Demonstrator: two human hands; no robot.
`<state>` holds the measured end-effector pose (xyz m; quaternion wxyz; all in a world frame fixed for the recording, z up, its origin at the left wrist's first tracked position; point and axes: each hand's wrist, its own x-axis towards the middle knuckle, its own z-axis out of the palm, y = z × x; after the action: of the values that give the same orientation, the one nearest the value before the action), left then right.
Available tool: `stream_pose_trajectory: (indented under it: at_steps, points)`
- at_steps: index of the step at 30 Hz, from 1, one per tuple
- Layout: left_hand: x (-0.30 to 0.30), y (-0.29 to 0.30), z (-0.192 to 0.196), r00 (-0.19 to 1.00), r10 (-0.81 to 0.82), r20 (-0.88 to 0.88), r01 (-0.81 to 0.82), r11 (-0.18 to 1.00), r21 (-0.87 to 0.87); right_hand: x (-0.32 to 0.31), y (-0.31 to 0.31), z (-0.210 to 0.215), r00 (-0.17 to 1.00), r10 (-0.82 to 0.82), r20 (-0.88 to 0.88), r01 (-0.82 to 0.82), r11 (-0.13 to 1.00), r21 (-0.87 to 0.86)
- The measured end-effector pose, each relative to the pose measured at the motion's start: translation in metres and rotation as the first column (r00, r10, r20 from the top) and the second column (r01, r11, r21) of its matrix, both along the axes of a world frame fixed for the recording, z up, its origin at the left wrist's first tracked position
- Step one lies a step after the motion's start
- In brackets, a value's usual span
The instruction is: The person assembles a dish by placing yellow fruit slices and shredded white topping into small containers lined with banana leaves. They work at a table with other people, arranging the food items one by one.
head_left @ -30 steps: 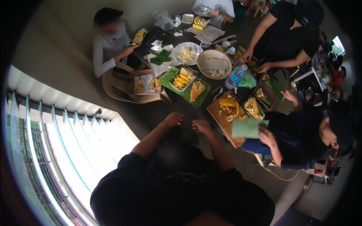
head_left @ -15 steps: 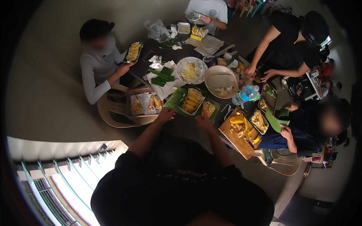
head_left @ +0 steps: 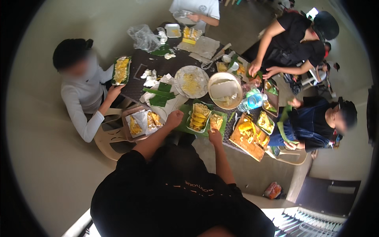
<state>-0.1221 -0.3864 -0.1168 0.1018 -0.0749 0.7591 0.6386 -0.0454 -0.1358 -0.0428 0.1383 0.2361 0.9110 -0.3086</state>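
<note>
My right hand [head_left: 215,136] is closed on the narrow lower end of a golden, wedge-shaped folded crepe [head_left: 216,121], above a green banana leaf [head_left: 184,126] at the table's near edge. To its left on that leaf stands a small tray of yellow mango slices [head_left: 198,118] with pale crumbly food at its far end. My left hand [head_left: 175,119] hovers at the leaf's left side, fingers curled in; whatever they hold, if anything, is hidden.
A plate of grated yellow food [head_left: 192,82], a large bowl [head_left: 225,103] and a water bottle [head_left: 251,102] stand beyond. A cutting board [head_left: 252,148] with mango pieces lies right; a box of wrapped crepes [head_left: 139,133] sits left. Several people surround the table.
The view has shifted and turned. My left hand has come nearer the mango tray, and my right hand stays by the crepe. The person at right has lowered a leaf strip.
</note>
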Motion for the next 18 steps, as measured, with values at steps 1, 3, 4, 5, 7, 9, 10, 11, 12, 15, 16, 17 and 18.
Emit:
stream_pose_trajectory:
  at_steps: [1,3,4,5,7,9,10,11,12,15,16,17,18]
  points:
    - [0.001,0.002,0.006,1.000,-0.008,0.015,0.009,1.000,-0.010,0.007,0.004,0.004,0.999,-0.037,0.003,0.037,0.999,0.010]
    - [-0.004,0.007,0.023,0.999,-0.051,0.015,0.052,0.997,-0.052,0.006,0.007,0.005,0.995,-0.100,-0.013,0.100,0.995,0.001]
    - [-0.006,0.006,0.019,0.998,-0.062,-0.017,0.061,0.995,-0.076,0.004,0.001,0.015,0.992,-0.123,0.012,0.123,0.992,-0.018]
    - [0.001,0.012,0.016,0.996,-0.086,-0.036,0.082,0.993,-0.084,0.006,-0.001,0.016,0.991,-0.130,-0.027,0.131,0.991,0.007]
    - [-0.006,0.007,0.004,0.978,-0.175,-0.114,0.154,0.972,-0.175,0.004,-0.008,0.017,0.988,-0.137,-0.073,0.139,0.990,0.021]
    - [-0.007,0.009,0.012,0.981,-0.194,0.006,0.194,0.975,-0.113,0.007,-0.007,0.006,0.989,-0.129,-0.072,0.132,0.990,0.044]
    - [-0.008,0.006,0.017,0.978,-0.201,0.061,0.206,0.974,-0.095,0.007,-0.008,0.001,0.990,-0.139,-0.026,0.140,0.989,0.054]
    - [-0.008,0.001,0.016,0.978,-0.184,0.093,0.190,0.980,-0.056,0.006,-0.012,0.005,0.990,-0.139,-0.008,0.139,0.989,0.052]
    - [-0.011,-0.002,0.017,0.979,-0.167,0.120,0.170,0.985,-0.019,0.003,-0.016,0.010,0.990,-0.138,0.002,0.137,0.989,0.050]
    - [-0.022,-0.007,0.011,0.974,-0.173,0.147,0.170,0.985,0.037,-0.002,-0.015,0.008,0.990,-0.140,0.005,0.140,0.990,0.037]
    - [-0.023,-0.007,0.010,0.972,-0.179,0.155,0.174,0.984,0.046,-0.001,-0.017,0.008,0.991,-0.131,-0.010,0.132,0.989,0.061]
    - [-0.024,-0.008,0.008,0.970,-0.183,0.163,0.176,0.983,0.056,-0.002,-0.018,0.007,0.994,-0.106,0.010,0.106,0.994,0.036]
    - [-0.028,-0.009,0.007,0.967,-0.195,0.161,0.185,0.980,0.076,-0.005,-0.020,0.006,0.996,-0.079,0.029,0.078,0.997,0.011]
